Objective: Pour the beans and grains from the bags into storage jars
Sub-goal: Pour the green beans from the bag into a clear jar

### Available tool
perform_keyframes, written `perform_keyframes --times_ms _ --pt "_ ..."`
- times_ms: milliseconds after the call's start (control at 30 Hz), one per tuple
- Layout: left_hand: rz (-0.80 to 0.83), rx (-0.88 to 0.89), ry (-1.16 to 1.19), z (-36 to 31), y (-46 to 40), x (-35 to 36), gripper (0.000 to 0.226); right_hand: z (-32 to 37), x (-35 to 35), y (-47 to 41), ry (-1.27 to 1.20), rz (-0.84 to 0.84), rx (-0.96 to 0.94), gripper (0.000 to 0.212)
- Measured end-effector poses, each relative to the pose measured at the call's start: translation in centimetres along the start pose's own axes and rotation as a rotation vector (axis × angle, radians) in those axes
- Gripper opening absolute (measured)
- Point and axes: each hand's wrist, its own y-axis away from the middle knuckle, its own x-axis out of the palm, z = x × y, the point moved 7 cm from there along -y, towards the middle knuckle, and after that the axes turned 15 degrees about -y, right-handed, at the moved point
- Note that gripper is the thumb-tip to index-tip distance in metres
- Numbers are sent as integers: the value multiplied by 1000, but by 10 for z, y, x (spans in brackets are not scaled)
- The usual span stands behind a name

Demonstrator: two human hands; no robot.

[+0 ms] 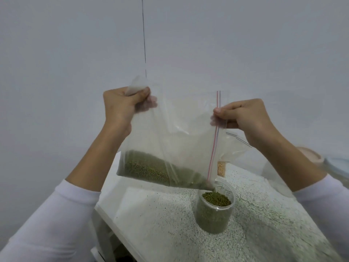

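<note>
A clear zip bag (175,129) hangs tilted above the counter, with green mung beans (149,169) gathered along its low edge. My left hand (122,104) grips the bag's upper left corner. My right hand (243,116) pinches the zip strip with the red and blue lines. The bag's lowest corner sits over a clear plastic jar (215,212), and beans run from it into the jar. The jar is filled with green beans almost to its rim.
The jar stands on a speckled white counter (170,220), whose left edge (113,222) drops off near the jar. Behind the bag stands another bag with yellowish grains (221,168). Blurred containers (311,156) lie at the far right. A plain wall fills the background.
</note>
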Motion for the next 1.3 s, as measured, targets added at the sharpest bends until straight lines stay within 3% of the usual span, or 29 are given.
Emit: perform_keyframes --times_ms 133,733,867,967,1100,1233,1300 --pt "-115 -3 92 2 -2 -10 8 7 -4 -2 -52 -42 -46 9" --pt "-17 42 17 -3 9 1 11 0 6 9 -29 18 -23 10" --pt "-96 41 43 -4 8 -6 11 8 -2 8 -67 -20 -51 8" --pt "-32 47 -12 -6 7 -2 12 1 4 11 -30 18 -29 9" --pt "-92 37 29 -5 7 -9 11 6 0 8 -54 -9 -43 8" --pt "-13 66 -21 -8 9 -2 11 -1 9 9 -34 28 -15 9" --pt "-57 49 11 -6 9 -6 10 2 7 8 -40 14 -18 10"
